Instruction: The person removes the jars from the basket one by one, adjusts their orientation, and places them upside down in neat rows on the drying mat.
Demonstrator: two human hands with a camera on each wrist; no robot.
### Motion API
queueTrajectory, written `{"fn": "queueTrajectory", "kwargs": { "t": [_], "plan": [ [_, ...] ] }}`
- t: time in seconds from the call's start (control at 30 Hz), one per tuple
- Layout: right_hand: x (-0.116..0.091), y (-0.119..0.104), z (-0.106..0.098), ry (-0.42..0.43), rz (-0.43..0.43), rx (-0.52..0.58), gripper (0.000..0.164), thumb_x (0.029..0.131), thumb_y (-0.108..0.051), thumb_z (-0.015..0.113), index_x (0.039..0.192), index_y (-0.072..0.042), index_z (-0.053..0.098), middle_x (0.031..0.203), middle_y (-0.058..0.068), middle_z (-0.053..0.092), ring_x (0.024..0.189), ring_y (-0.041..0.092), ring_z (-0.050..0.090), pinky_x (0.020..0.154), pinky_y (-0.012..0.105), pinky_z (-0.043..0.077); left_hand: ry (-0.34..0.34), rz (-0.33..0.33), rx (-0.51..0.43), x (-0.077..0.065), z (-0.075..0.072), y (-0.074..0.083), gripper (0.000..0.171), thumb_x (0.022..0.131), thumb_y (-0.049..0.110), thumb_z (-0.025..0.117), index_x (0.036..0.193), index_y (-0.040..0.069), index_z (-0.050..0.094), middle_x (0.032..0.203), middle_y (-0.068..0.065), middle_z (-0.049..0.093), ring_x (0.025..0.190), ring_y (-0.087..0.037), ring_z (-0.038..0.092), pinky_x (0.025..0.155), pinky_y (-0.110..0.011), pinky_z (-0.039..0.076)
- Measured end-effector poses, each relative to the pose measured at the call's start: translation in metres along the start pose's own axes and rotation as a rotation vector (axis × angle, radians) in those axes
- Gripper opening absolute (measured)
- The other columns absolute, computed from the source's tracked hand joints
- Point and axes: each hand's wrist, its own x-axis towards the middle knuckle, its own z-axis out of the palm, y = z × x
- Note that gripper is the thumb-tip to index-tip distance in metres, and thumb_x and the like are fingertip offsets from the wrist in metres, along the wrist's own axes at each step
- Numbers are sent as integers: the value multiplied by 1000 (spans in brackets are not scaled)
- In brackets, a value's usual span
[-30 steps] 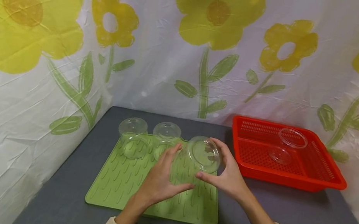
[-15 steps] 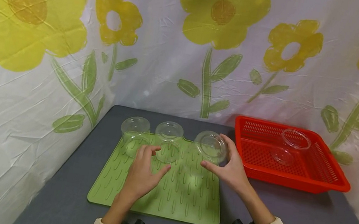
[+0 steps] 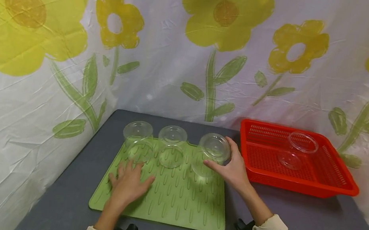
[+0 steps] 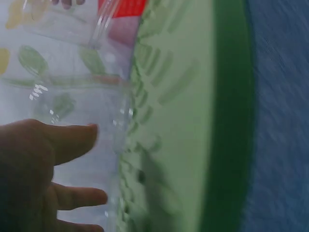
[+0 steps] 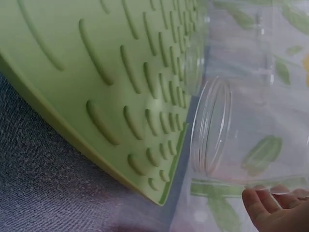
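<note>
A clear plastic jar (image 3: 214,152) stands mouth down at the back right of the green ridged mat (image 3: 178,202). My right hand (image 3: 233,171) holds it, thumb on the near side and fingers round the right side. In the right wrist view the jar's threaded rim (image 5: 212,128) is close to the mat; whether it touches is hard to tell. Two similar jars, one at the left (image 3: 137,141) and one in the middle (image 3: 171,147), also sit mouth down along the mat's back. My left hand (image 3: 128,184), fingers spread, hovers over the mat's left part, holding nothing.
A red perforated basket (image 3: 296,185) lies at the back right of the dark table (image 3: 261,223), with another clear jar (image 3: 290,159) upright inside. Behind everything hangs a flower-printed curtain (image 3: 163,67).
My left hand has drawn away from the right-hand jar, leftward and toward me. My right hand has set that jar more upright in line with the other two.
</note>
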Motion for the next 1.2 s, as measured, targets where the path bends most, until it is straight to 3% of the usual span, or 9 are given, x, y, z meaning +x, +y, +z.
{"fn": "queueTrajectory", "kwargs": {
  "t": [0.1, 0.23, 0.73, 1.2],
  "plan": [
    [5, 3, 5, -7, 10, -23, 108, 74, -41, 90, 160, -14, 29, 153, 16, 47, 134, 36, 52, 106, 58, 47, -80, -48, 24, 1, 2, -9, 70, 96, 49, 63, 148, 4, 49, 163, -33, 22, 147, -66, 8, 104, -90, 5],
    [11, 8, 11, -16, 25, -52, 110, 75, -44, 90, 160, -12, 28, 155, 16, 45, 135, 36, 51, 107, 56, 47, -122, -67, 25, 1, 6, -15, 74, 95, 48, 65, 152, 5, 45, 165, -32, 17, 146, -68, 3, 103, -90, 2],
    [26, 19, 21, -29, 94, -85, 111, 77, -48, 87, 160, -7, 25, 161, 17, 37, 144, 39, 42, 114, 60, 40, -118, -48, 38, 1, 7, -20, 76, 93, 48, 68, 153, 7, 45, 164, -33, 20, 144, -70, 8, 102, -91, 7],
    [36, 22, 27, -45, 93, -91, 111, 78, -50, 86, 159, -5, 26, 160, 18, 37, 143, 39, 43, 113, 59, 41, -182, -63, 51, 4, 1, -18, 76, 94, 48, 67, 153, 6, 43, 164, -33, 19, 145, -69, 7, 103, -90, 9]
  ]
}}
